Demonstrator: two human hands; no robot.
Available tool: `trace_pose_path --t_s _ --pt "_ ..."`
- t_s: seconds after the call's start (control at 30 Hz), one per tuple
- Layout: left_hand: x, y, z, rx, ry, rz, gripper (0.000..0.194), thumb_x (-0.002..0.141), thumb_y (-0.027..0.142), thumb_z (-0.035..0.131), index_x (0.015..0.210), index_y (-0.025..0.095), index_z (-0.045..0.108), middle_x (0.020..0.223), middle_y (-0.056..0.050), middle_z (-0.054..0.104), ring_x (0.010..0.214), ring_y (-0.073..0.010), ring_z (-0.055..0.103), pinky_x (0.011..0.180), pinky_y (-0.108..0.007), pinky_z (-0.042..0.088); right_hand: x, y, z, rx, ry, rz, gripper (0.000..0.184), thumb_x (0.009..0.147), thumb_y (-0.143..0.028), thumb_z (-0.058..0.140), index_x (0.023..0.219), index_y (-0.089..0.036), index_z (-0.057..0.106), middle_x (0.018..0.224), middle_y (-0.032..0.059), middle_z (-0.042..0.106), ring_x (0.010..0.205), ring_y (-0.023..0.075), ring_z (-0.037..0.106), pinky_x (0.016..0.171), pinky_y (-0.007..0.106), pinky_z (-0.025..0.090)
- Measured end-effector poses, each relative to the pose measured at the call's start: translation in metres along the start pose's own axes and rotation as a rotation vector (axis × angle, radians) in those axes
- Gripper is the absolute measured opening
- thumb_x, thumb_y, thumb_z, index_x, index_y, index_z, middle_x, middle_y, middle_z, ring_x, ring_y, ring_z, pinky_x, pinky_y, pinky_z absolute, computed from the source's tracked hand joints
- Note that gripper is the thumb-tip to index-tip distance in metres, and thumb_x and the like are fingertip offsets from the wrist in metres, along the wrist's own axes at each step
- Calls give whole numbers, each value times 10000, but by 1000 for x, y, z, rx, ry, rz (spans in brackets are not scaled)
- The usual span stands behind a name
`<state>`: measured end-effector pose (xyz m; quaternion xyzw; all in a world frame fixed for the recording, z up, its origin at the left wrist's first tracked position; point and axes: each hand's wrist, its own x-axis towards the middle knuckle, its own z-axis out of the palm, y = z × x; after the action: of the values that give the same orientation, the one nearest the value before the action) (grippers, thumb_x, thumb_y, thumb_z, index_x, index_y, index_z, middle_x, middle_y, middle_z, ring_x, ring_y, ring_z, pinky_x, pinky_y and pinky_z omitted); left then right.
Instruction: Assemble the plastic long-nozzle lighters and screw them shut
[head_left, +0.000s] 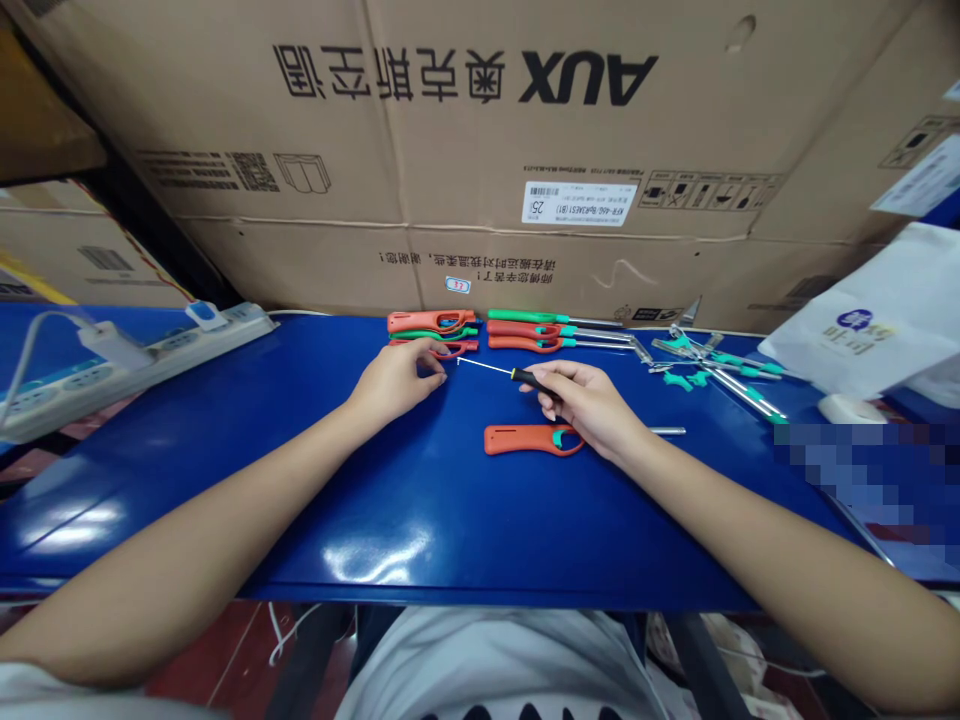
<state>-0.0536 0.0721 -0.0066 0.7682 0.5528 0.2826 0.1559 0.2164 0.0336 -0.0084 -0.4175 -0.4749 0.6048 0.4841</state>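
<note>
My right hand (585, 400) is closed round the black handle of a small screwdriver (531, 379). Its thin bright shaft points left, and a tiny light-coloured bit shows at the tip, too small to make out. Beneath that hand lies an orange-red lighter (525, 440) with a green trigger and a metal tube. My left hand (397, 385) is at the nearest of several stacked lighter casings (427, 321), thumb and forefinger apart. Its fingertips overlap the lowest red casing (457, 350); whether they touch it is unclear.
Assembled lighters (525, 330) lie in a row at the back. Metal tubes with green parts (712, 370) are heaped to the right, by a white bag (862, 310). A power strip (142, 370) stands left. A large cardboard box (450, 140) walls the blue table's back (360, 510).
</note>
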Motion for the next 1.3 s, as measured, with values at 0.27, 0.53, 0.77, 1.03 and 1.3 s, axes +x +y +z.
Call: trace_pose_path --t_s 0.27,0.53,0.77,1.03,1.3 --pt "1 7 1 -110 26 -10 235 752 185 688 981 191 734 1000 -61 782 958 -254 719 909 -389 531 0 0 0 10 14 8 366 673 -399 857 908 -143 744 830 76 748 571 85 510 498 237 399" --pt "-17 46 8 -771 -62 -93 420 750 307 773 1143 172 706 1132 -89 769 1054 -226 713 939 -352 553 -21 -24 -1 -27 7 -10 332 698 -376 853 944 -163 786 871 62 725 586 80 501 510 243 399" --pt "-36 70 11 -931 -114 -199 319 758 453 829 918 181 784 909 -57 799 873 -184 736 801 -284 574 -24 -41 -17 8 30 -106 275 711 -298 864 945 -187 770 684 -21 580 543 64 472 477 217 347" --pt "-46 73 18 -793 -210 -123 263 784 415 814 916 188 824 869 -52 811 850 -221 761 854 -342 616 -20 -35 -17 67 142 -171 345 671 -336 898 906 -169 708 669 -41 548 522 55 450 442 210 344" --pt "-59 83 20 -667 -291 -21 184 815 353 790 941 226 831 952 -27 816 885 -224 764 836 -306 612 -33 -42 -9 -81 168 -368 294 772 -359 793 888 -243 549 718 -49 618 423 90 531 407 255 427"
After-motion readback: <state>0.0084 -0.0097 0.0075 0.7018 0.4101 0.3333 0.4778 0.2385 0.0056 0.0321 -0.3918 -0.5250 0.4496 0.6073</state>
